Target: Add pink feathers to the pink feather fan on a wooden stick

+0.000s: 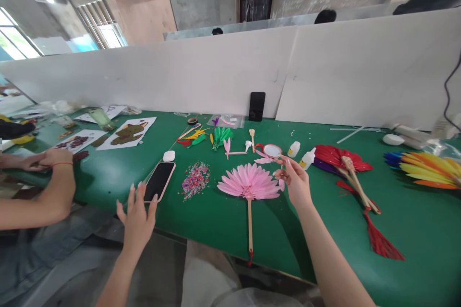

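Note:
My left hand [139,218] has its fingers spread at the lower edge of a smartphone [160,181] in a pink case; whether it presses on the phone I cannot tell. At the right edge of the pink feather fan [248,180], my right hand [297,183] is pinched, with a small pink feather [281,184] showing below its fingertips. The fan lies flat, its wooden handle [250,225] pointing toward me. Just beyond that hand are a round white-faced disc [272,150], a loose pink feather [264,158] and two white glue bottles [307,158].
Colourful confetti-like bits [195,180] lie between phone and fan. Green feathers [221,137] and a black phone [257,106] are farther back. Red [342,159] and yellow-orange feather fans [428,168] lie right. A co-worker's hands [54,159] work at left. A white partition [201,74] borders the table.

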`<action>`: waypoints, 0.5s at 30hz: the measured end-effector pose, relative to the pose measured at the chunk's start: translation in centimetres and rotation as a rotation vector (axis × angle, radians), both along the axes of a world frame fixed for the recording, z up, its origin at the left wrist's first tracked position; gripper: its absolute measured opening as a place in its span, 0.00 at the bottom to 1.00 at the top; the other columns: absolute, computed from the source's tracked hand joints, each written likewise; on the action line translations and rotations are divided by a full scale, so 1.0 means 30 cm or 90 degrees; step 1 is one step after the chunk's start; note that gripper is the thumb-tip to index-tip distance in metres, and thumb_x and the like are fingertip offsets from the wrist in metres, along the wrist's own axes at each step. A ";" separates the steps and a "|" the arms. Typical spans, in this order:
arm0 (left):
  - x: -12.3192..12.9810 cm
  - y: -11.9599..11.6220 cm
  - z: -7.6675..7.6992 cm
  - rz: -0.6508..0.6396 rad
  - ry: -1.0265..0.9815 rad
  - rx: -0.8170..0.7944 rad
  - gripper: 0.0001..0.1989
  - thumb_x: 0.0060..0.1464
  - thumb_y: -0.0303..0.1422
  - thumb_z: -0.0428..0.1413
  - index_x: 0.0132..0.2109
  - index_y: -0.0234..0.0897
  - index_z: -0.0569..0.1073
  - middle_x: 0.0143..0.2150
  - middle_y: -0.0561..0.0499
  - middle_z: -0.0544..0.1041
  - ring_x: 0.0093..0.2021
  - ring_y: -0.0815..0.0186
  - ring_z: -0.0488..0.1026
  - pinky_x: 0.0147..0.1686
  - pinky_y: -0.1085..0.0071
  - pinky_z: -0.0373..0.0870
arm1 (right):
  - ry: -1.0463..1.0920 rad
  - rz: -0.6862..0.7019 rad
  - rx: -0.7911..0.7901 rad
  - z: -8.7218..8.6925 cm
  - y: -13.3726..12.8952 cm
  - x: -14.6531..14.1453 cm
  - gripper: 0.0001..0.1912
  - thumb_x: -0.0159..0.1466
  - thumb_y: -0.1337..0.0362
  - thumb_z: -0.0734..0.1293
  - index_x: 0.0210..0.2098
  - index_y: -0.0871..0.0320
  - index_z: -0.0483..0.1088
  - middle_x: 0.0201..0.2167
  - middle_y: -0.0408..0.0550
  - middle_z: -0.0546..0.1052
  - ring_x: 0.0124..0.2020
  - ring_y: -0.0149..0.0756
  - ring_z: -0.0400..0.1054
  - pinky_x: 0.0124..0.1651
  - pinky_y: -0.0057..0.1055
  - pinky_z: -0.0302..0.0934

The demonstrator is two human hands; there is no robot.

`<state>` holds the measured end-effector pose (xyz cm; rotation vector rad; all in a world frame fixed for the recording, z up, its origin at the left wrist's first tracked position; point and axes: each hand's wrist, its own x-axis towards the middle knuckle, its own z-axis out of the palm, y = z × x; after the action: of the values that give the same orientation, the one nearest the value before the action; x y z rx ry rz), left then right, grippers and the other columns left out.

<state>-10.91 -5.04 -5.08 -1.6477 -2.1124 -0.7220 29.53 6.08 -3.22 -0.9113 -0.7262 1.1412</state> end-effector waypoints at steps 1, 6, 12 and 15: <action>0.000 0.000 0.000 -0.008 -0.002 -0.004 0.30 0.62 0.42 0.37 0.64 0.26 0.52 0.56 0.35 0.69 0.66 0.53 0.50 0.62 0.49 0.34 | -0.003 -0.005 -0.002 -0.002 0.000 -0.001 0.20 0.49 0.53 0.73 0.37 0.58 0.73 0.33 0.47 0.77 0.20 0.28 0.69 0.22 0.27 0.64; 0.008 0.019 0.003 -0.057 0.019 -0.045 0.31 0.61 0.43 0.39 0.65 0.28 0.50 0.61 0.36 0.64 0.67 0.53 0.46 0.63 0.50 0.33 | -0.004 -0.035 -0.009 -0.003 -0.002 -0.006 0.18 0.48 0.53 0.74 0.30 0.59 0.72 0.29 0.45 0.76 0.18 0.26 0.66 0.19 0.24 0.61; 0.015 0.057 -0.003 -0.060 0.008 -0.056 0.30 0.61 0.43 0.39 0.64 0.28 0.52 0.61 0.35 0.63 0.67 0.53 0.47 0.63 0.50 0.33 | 0.010 -0.015 -0.009 -0.002 -0.002 0.000 0.17 0.49 0.53 0.74 0.28 0.59 0.70 0.26 0.43 0.73 0.18 0.25 0.65 0.18 0.23 0.57; 0.013 0.062 -0.010 -0.065 0.005 -0.055 0.29 0.61 0.43 0.39 0.63 0.30 0.54 0.61 0.36 0.63 0.66 0.54 0.48 0.63 0.50 0.33 | 0.016 -0.007 -0.013 -0.003 -0.002 0.001 0.17 0.49 0.53 0.73 0.28 0.59 0.70 0.25 0.43 0.73 0.18 0.26 0.65 0.18 0.24 0.57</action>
<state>-10.52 -3.19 -5.38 -1.8125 -2.0942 -0.6625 29.55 6.02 -3.32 -0.9160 -0.6883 1.1501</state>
